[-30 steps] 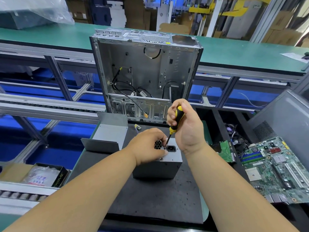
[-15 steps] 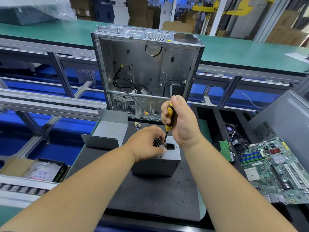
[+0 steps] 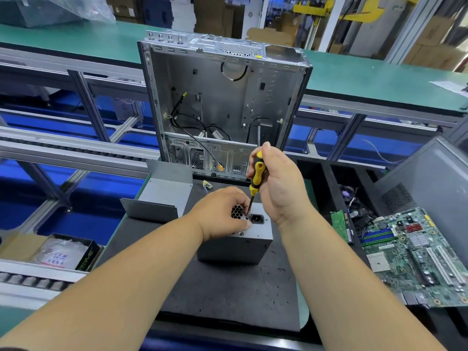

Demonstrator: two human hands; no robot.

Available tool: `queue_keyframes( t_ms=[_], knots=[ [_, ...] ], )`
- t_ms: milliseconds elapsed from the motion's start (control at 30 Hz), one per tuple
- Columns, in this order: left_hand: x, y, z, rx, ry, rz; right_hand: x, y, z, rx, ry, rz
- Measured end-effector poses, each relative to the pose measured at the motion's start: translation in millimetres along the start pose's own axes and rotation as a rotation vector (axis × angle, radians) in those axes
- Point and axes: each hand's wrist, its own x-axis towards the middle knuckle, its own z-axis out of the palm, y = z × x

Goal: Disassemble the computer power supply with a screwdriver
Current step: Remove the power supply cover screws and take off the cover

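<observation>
**Mia:** Fingers of the right hand [image 3: 278, 188] are curled round the yellow and black handle of the screwdriver [image 3: 255, 183]. Its thin tip points down at a small screw [image 3: 247, 217] on the top face of the power supply [image 3: 235, 243].

**Ben:** And the left hand [image 3: 221, 214]?

**Mia:** It grips the far left part of the top of the box and holds it down. I cannot see those fingertips well, but the thumb lies just beside the black socket [image 3: 256, 219].

**Ben:** Where is the box?

**Mia:** It sits on the black mat [image 3: 222, 287], in the middle, near the person. The open metal case [image 3: 222, 105] stands behind it, on the far side.

**Ben:** What could go wrong?

**Mia:** I think the tip could slip out of the screw if the tool leans too much. Then it could jab the left thumb, which is very close.

**Ben:** Anything else?

**Mia:** If the push is too soft, the tip could chew up the screw head, and then it will not turn. If the left hand lets go, the box may spin or slide on the mat.

**Ben:** And the screw?

**Mia:** It is tiny. Once loose it could roll off the mat, or drop through the round holes [image 3: 236, 212] just to its left. I see 1 more screw [image 3: 241, 234] near the front edge, so the job is not done.
</observation>
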Motion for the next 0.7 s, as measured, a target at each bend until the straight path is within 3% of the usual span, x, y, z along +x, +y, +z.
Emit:
queue_keyframes(
  t_ms=[200, 367, 700],
  knots=[
    [-0.7, 1.0, -0.8, -0.018, -0.007, 0.009, 2.4, 4.5, -1.1, 0.074, 0.114, -0.079],
    [0.7, 1.8, -1.9, -0.012, -0.009, 0.005, 4.7, 7.2, -5.3, 0.189, 0.017, -0.083],
    [3.1, -2.3, 0.2, -0.008, -0.009, 0.014, -3.2, 4.6, -5.5, 0.015, -0.060, -0.042]
  ],
)
